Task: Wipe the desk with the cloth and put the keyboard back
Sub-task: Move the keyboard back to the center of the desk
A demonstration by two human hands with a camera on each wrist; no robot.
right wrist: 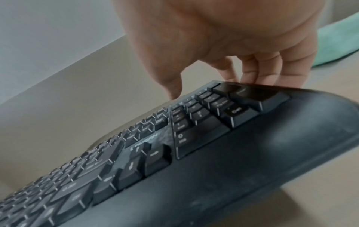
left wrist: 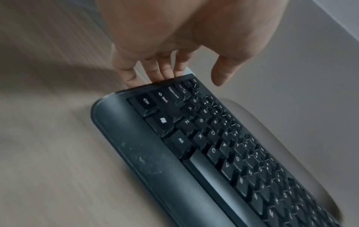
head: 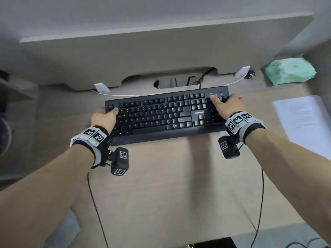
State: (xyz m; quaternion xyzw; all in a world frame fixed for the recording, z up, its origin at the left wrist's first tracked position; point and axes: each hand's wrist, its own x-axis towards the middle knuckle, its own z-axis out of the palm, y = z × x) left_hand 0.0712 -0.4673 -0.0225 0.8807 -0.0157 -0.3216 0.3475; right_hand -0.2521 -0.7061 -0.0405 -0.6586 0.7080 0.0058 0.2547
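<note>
The black plastic full-size keyboard (head: 166,113) is gripped at its 2 ends: the left hand (head: 104,119) and right hand (head: 228,106) each have fingers hooked under an end edge, thumb over the keys. It lies between them on the light wood-grain desk (head: 161,185); the crumpled green cloth (head: 290,70) is seen far right.

The black keyboard (head: 166,113) lies across the wooden desk (head: 170,185); the green cloth (head: 290,70) sits far right.

We see a white cable (head: 168,93) along the back with a white adapter (head: 101,87) at each end, and a sheet of printed paper (head: 302,119) at right.
</note>
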